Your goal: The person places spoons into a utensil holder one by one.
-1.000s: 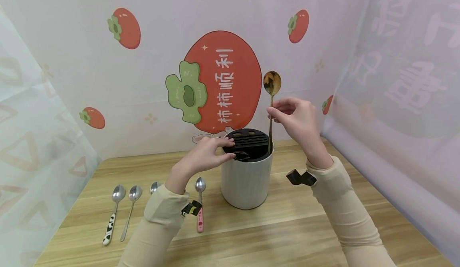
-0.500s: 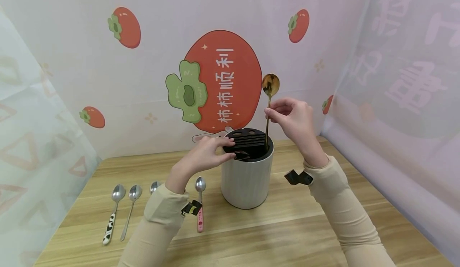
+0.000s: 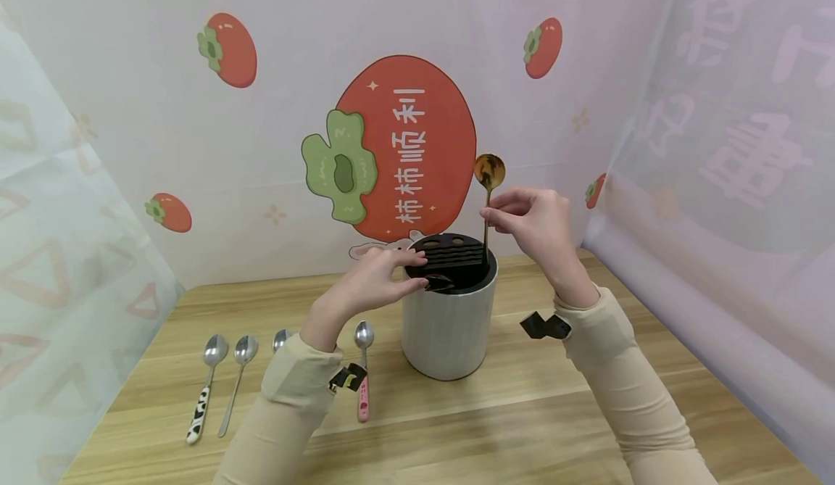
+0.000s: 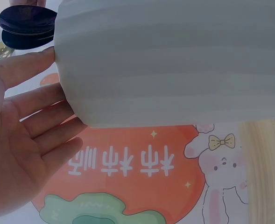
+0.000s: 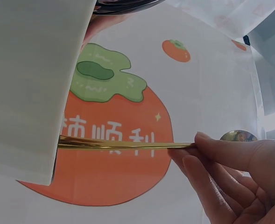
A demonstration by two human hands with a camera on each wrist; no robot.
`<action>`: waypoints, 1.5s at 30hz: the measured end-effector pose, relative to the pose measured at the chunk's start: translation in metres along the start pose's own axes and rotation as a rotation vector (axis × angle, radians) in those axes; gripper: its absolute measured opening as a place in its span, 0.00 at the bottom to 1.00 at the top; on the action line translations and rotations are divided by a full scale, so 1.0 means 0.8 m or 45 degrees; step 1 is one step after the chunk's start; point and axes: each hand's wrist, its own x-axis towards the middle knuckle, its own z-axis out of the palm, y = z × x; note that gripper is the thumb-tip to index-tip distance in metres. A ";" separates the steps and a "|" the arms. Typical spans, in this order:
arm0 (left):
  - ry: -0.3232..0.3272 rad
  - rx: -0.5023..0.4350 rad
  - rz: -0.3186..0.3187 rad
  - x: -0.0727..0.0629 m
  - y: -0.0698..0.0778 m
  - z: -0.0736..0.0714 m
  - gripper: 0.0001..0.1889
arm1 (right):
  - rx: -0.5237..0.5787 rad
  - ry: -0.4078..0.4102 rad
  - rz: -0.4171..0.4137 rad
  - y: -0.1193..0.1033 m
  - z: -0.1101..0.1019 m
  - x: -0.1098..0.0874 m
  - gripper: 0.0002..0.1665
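A gold spoon (image 3: 489,172) stands bowl up, pinched on its handle between the thumb and fingers of my right hand (image 3: 533,217). Its handle end reaches inside the rim of a white cutlery holder (image 3: 446,336) with a black slotted top; the right wrist view shows the gold handle (image 5: 118,144) passing in at the rim. My left hand (image 3: 368,278) rests at the holder's left rim, fingers extended and thumb apart. Beside that thumb, dark spoon bowls (image 4: 27,28) stick out of the holder in the left wrist view.
Left on the wooden table (image 3: 522,427) lie a spoon with a cow-print handle (image 3: 198,412), a plain metal spoon (image 3: 238,380) and a pink-handled spoon (image 3: 363,391). Another spoon (image 3: 281,338) is mostly hidden by my left sleeve. A persimmon-print cloth (image 3: 274,130) hangs behind.
My right hand has shifted slightly left, and the gold spoon has gone lower, its handle end now inside the holder's rim. My left hand has stayed put.
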 end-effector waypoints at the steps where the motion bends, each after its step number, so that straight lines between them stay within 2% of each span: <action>1: -0.001 -0.001 -0.001 0.000 0.000 0.000 0.20 | -0.001 -0.003 0.006 0.001 0.000 0.000 0.11; 13: 0.009 0.002 0.008 -0.001 0.001 -0.001 0.20 | -0.074 -0.043 0.026 0.006 0.000 -0.004 0.09; 33: 0.015 -0.004 0.026 -0.002 0.003 -0.001 0.20 | -0.096 -0.151 0.052 0.015 0.006 -0.008 0.07; 45: 0.016 -0.003 0.026 -0.002 0.001 -0.001 0.20 | -0.178 -0.209 0.039 0.022 0.014 -0.010 0.05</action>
